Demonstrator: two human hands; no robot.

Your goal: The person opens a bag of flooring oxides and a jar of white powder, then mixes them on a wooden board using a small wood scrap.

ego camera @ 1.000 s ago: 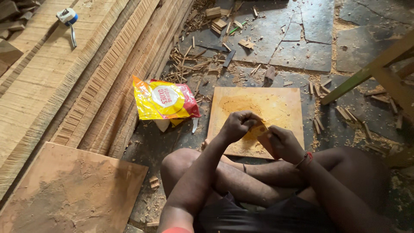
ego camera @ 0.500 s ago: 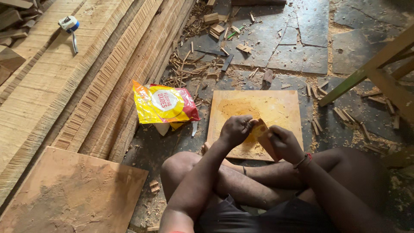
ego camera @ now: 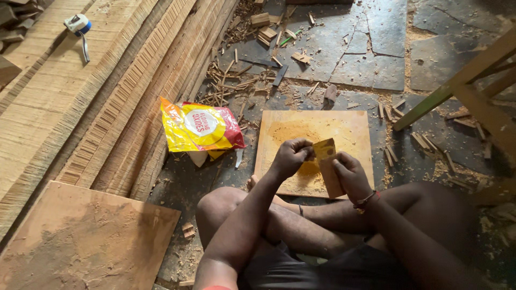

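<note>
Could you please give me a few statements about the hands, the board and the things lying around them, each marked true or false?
1. Both hands hold a small flat yellow-stained piece above the square board. True: the left hand and the right hand both grip it.
2. The square board is dusted with blue powder. False: the powder on it is yellow-orange.
3. A yellow and red bag lies on the floor beside the board, toward the stacked planks. True.
4. The tape measure lies on the square board. False: it rests on the stacked planks, far from the hands.
5. The right wrist wears a bracelet. True.
</note>
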